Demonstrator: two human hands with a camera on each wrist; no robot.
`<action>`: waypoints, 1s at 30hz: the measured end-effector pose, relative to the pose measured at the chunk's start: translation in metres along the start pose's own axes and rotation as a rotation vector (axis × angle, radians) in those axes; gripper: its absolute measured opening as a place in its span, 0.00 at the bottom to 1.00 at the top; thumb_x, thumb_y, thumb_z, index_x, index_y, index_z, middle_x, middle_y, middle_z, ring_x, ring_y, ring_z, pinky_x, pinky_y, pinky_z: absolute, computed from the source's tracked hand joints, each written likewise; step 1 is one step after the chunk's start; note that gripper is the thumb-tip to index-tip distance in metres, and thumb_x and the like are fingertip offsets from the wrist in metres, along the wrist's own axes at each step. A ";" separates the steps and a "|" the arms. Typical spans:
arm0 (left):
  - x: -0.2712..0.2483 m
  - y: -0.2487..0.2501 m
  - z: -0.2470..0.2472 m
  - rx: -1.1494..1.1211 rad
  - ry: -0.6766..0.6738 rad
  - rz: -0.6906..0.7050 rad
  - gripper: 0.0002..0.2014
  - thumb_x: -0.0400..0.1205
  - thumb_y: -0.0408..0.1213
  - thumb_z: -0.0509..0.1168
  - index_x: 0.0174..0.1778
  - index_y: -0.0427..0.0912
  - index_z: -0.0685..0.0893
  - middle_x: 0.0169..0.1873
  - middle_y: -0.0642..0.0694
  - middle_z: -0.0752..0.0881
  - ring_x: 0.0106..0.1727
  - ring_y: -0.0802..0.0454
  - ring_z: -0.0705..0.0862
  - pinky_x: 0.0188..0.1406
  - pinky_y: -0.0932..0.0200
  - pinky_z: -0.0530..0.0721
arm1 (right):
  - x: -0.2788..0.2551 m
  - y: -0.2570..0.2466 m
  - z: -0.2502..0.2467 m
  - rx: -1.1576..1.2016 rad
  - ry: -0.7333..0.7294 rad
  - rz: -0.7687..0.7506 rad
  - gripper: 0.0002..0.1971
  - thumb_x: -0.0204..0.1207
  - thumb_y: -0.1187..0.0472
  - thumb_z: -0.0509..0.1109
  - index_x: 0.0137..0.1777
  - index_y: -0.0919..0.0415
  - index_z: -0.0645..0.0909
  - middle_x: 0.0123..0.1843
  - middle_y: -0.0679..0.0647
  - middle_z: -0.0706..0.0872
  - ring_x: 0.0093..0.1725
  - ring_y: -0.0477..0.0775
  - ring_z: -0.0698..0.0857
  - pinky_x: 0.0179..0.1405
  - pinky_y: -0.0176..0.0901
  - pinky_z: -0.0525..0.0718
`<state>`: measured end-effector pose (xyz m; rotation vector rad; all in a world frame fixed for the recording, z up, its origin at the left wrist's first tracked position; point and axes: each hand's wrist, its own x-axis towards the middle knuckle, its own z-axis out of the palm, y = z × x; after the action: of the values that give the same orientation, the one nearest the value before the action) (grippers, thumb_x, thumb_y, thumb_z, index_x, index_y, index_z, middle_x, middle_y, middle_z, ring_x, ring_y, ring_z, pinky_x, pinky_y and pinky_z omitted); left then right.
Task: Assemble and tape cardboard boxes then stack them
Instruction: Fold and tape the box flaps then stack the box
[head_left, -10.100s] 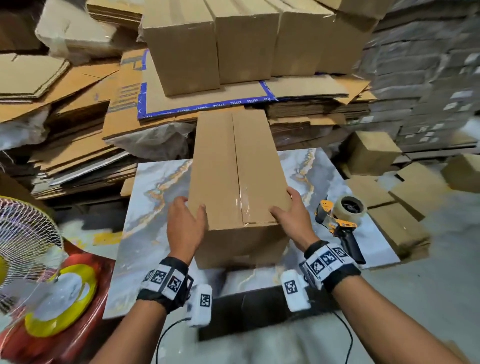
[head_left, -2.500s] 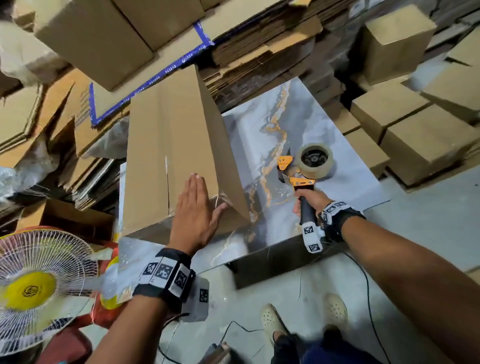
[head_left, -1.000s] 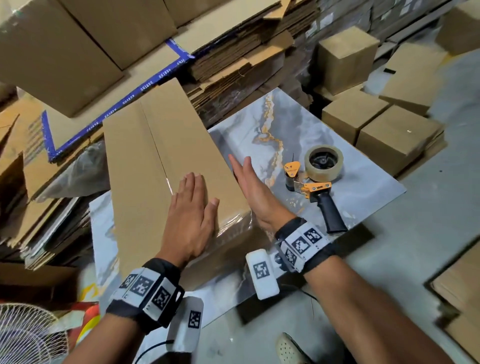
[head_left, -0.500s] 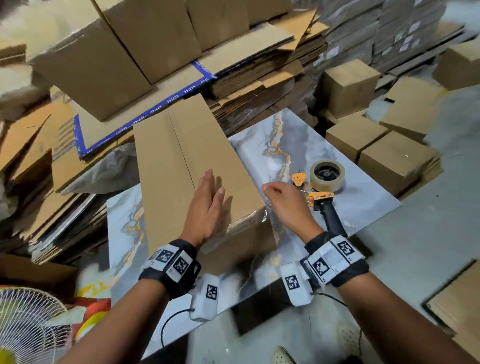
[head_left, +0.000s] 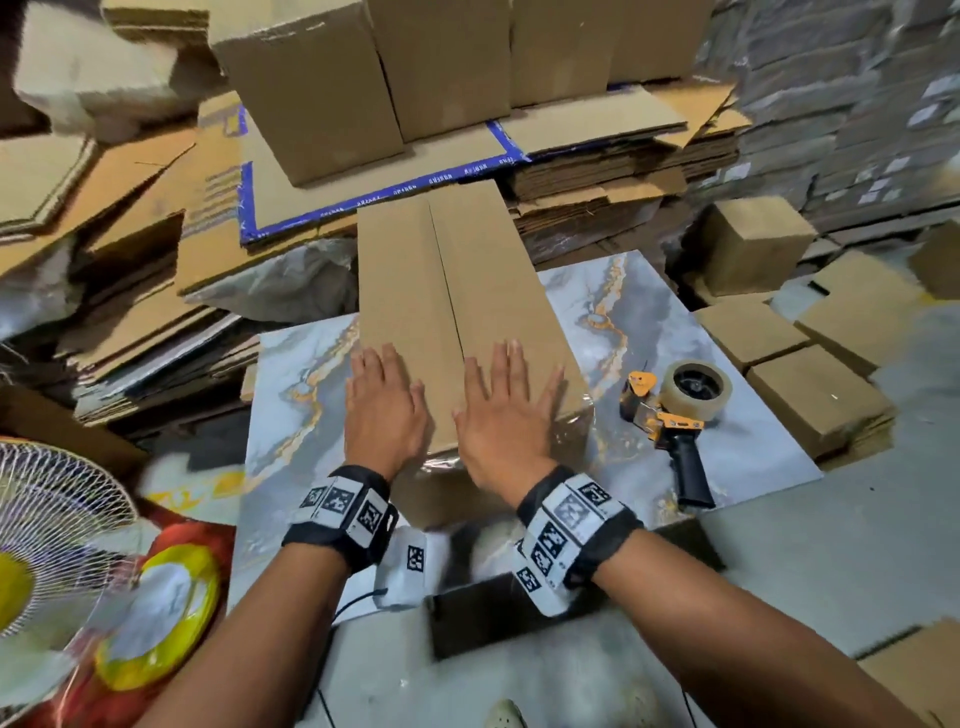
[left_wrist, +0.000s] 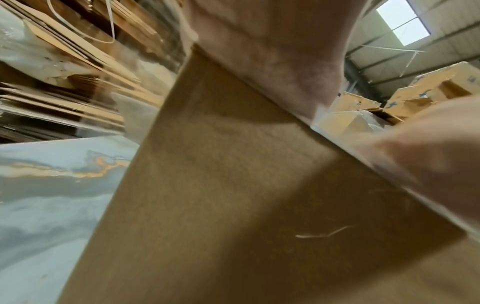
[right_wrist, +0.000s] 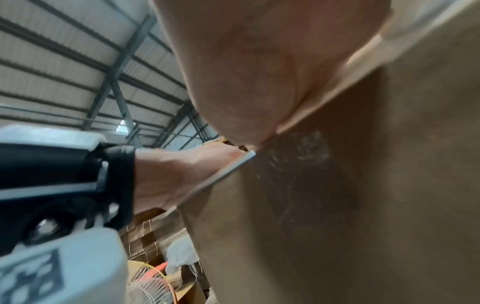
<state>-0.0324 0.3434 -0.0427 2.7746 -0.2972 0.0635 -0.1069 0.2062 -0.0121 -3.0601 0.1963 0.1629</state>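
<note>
A long closed cardboard box (head_left: 457, 280) lies lengthwise on the marbled table (head_left: 644, 312), its two top flaps meeting in a centre seam. Clear tape shines over its near edge. My left hand (head_left: 382, 400) lies flat on the left flap and my right hand (head_left: 506, 405) lies flat on the right flap, fingers straight and spread. The wrist views show the box's near end face (left_wrist: 233, 205) (right_wrist: 363, 205) under each palm. An orange and black tape dispenser (head_left: 672, 415) with a roll of clear tape lies on the table, right of the box.
Assembled boxes (head_left: 431, 67) stand on flattened cardboard sheets behind the table. More taped boxes (head_left: 810, 395) sit stacked on the floor at right. A white fan (head_left: 47, 540) stands at lower left, by a red and yellow object. My shoe shows at the bottom edge.
My right hand has moved from beside the dispenser onto the right flap. The left hand has shifted left along the box top. The view has swung so the box points straight away.
</note>
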 end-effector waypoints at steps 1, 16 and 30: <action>-0.001 0.001 -0.001 0.011 0.009 0.000 0.31 0.92 0.42 0.52 0.87 0.29 0.53 0.86 0.27 0.56 0.88 0.31 0.50 0.87 0.38 0.50 | -0.002 0.015 0.004 -0.019 -0.003 0.002 0.33 0.91 0.44 0.41 0.89 0.54 0.35 0.89 0.66 0.32 0.87 0.68 0.30 0.74 0.87 0.29; -0.004 0.018 -0.001 0.042 -0.035 -0.048 0.32 0.92 0.49 0.47 0.89 0.36 0.50 0.88 0.32 0.51 0.89 0.37 0.47 0.87 0.37 0.49 | 0.000 0.049 0.004 0.019 -0.060 0.105 0.33 0.90 0.41 0.40 0.89 0.52 0.33 0.89 0.64 0.30 0.87 0.66 0.29 0.74 0.87 0.30; -0.003 0.023 -0.001 0.036 -0.078 -0.068 0.33 0.92 0.52 0.44 0.90 0.38 0.48 0.89 0.34 0.48 0.90 0.39 0.42 0.88 0.36 0.46 | 0.000 0.035 0.002 0.019 -0.095 0.096 0.34 0.89 0.39 0.38 0.89 0.52 0.33 0.88 0.64 0.29 0.87 0.65 0.29 0.75 0.87 0.30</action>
<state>-0.0407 0.3238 -0.0342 2.8250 -0.2236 -0.0571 -0.1122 0.1715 -0.0162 -3.0167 0.3375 0.3094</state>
